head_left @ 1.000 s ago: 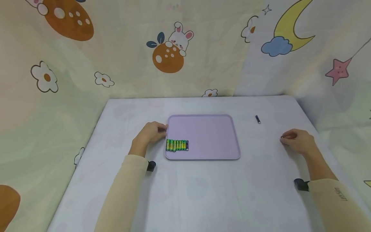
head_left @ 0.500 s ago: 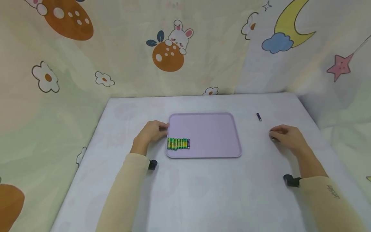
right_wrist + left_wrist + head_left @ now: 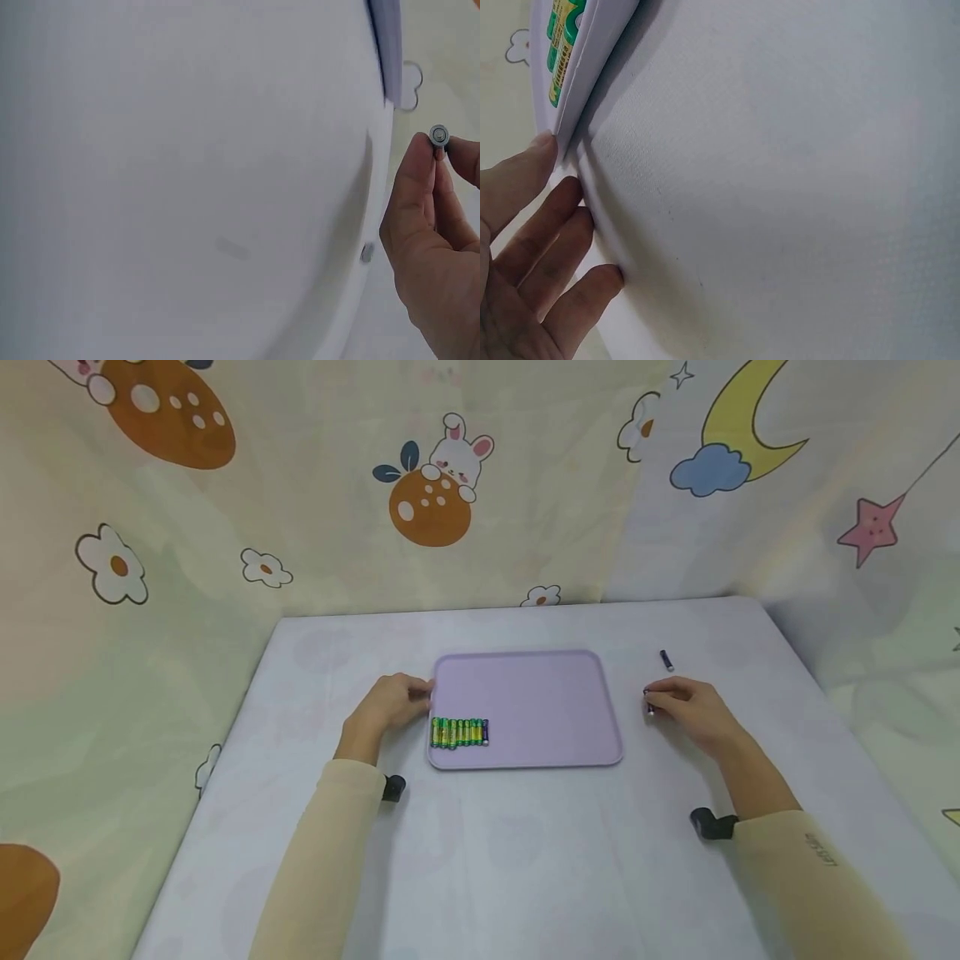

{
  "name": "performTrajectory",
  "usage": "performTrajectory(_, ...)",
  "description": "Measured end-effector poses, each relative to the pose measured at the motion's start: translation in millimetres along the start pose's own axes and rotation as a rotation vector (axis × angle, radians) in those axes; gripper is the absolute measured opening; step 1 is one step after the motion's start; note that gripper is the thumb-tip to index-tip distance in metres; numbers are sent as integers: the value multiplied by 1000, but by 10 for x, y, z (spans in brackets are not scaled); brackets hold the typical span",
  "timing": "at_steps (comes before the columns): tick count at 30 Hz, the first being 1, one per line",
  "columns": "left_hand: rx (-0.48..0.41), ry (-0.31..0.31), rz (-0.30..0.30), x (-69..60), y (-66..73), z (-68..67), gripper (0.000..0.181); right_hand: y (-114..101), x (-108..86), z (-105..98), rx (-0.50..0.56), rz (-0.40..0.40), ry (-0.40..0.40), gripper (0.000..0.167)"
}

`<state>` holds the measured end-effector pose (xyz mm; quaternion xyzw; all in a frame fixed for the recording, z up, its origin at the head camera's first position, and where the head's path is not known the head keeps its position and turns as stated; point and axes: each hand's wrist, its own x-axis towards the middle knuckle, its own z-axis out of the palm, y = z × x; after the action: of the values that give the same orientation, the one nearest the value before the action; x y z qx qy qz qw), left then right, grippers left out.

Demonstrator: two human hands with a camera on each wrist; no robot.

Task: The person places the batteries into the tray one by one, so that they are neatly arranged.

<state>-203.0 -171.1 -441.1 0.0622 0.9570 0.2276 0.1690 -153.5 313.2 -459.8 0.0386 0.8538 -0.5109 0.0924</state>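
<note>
A lilac tray (image 3: 540, 710) lies on the table, and a row of green-and-yellow batteries (image 3: 456, 732) sits in its near left corner. At the right end of that row is a dark battery (image 3: 485, 732). My left hand (image 3: 390, 702) touches the tray's left edge with its fingertips; in the left wrist view the thumb (image 3: 544, 146) meets the rim. My right hand (image 3: 693, 710) pinches another dark battery (image 3: 650, 703) between thumb and fingers, to the right of the tray. Its round metal end faces the camera in the right wrist view.
One more dark battery (image 3: 666, 661) lies loose on the white tablecloth (image 3: 525, 860), beyond my right hand. A patterned curtain (image 3: 525, 527) hangs behind the table and along both sides.
My right hand has moved left toward the tray with the dark battery between its fingers. The left hand stays at the tray's edge.
</note>
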Motion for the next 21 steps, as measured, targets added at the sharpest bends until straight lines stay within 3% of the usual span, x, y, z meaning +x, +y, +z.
performTrajectory(7, -18, -2, 5, -3, 6, 7, 46, -216, 56, 326, 110, -33, -94, 43)
performTrajectory(21, -25, 21, 38, -2, -41, 14, 45, -468, 194, 821, 175, -37, -163, 39)
